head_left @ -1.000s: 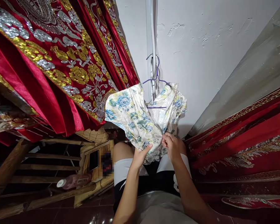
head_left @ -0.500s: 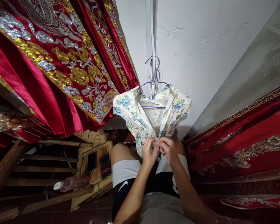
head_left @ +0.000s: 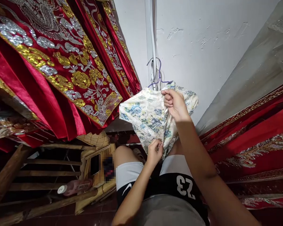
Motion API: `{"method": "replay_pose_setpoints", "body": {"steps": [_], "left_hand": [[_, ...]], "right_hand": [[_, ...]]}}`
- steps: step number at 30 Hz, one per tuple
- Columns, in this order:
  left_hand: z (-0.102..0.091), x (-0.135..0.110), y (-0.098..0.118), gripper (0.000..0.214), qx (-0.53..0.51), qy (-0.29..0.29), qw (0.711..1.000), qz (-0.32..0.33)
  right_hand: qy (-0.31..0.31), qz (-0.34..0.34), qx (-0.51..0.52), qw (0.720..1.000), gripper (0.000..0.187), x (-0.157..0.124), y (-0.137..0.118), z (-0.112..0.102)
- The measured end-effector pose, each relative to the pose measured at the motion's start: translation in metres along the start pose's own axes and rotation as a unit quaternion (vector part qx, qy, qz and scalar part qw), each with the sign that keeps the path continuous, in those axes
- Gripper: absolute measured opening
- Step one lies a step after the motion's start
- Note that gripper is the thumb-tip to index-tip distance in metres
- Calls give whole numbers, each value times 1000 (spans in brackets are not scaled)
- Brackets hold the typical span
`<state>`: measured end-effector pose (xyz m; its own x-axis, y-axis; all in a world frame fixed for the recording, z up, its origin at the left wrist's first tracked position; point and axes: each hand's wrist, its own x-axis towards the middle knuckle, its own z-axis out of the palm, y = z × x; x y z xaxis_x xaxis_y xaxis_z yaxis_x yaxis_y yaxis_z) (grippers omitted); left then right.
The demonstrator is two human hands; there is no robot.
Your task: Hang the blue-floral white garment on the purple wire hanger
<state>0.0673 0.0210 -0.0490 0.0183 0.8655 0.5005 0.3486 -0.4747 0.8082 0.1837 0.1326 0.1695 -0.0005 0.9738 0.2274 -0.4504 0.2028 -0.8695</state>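
A white garment (head_left: 146, 113) with blue and yellow flowers hangs in front of me on a purple wire hanger (head_left: 159, 73). Its middle opening is closed along a straight zipper line (head_left: 164, 127). At the neckline, my right hand (head_left: 176, 103) pinches the top of the zipper, its fingers curled and the pull itself hidden. Lower down, my left hand (head_left: 154, 152) is closed on the fabric at the bottom of the zipper, thumb and forefinger pressed together.
Red cloth with gold and silver sequins (head_left: 81, 78) hangs at the left, more red beaded cloth (head_left: 257, 138) at the right. A white pole (head_left: 152, 37) bears the hanger before a white wall (head_left: 186, 40). Left of my legs is a bamboo seat (head_left: 44, 174) with a pink bottle (head_left: 75, 187).
My right hand has risen from beside my left hand to the neckline, and the garment's open V has closed. My left hand has stayed low on the fabric.
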Motion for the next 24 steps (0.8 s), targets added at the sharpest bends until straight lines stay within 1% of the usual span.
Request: {"method": "replay_pose_setpoints", "body": {"steps": [2,4,5,6,8,9,11,12,13,15,17,18,20,22,24], "left_hand": [[-7,12,-2,15,15,-49,999,-2],[-21,35,6,12,29,-74,997,16],[-30,50,14,7,32,-70,996,36],[-40,68,24,7,24,-51,996,63],[-60,106,51,27,14,12,993,120],[-69,125,64,32,25,31,988,150],[-82,158,88,32,68,38,976,205],[-86,171,97,28,96,25,968,229],[-88,180,105,24,122,11,961,247],[-88,191,115,18,163,-8,947,275],[-87,194,120,15,180,-1,937,299],[-89,196,121,14,180,19,934,308],[-102,199,117,12,162,93,933,307],[-127,204,102,12,121,200,933,272],[-158,208,75,17,57,284,932,218]], "right_hand": [[1,-14,1,1000,12,0,-2,4],[-5,-9,-16,1000,12,-8,0,6],[-8,-7,-30,1000,12,-13,1,6],[-10,-9,-46,999,13,-18,3,5],[-19,-20,-86,996,14,-26,3,4],[-25,-27,-105,994,14,-28,3,3],[-37,-39,-132,990,14,-31,1,2],[-38,-42,-140,988,14,-31,1,1],[-35,-44,-145,988,14,-30,1,1],[-21,-45,-152,987,16,-26,6,0],[-3,-48,-161,986,17,-21,15,-2],[4,-48,-169,984,16,-19,21,-3],[14,-37,-187,982,16,-19,36,-7],[15,-11,-202,979,17,-26,50,-15],[18,22,-200,979,16,-40,63,-27]]}}
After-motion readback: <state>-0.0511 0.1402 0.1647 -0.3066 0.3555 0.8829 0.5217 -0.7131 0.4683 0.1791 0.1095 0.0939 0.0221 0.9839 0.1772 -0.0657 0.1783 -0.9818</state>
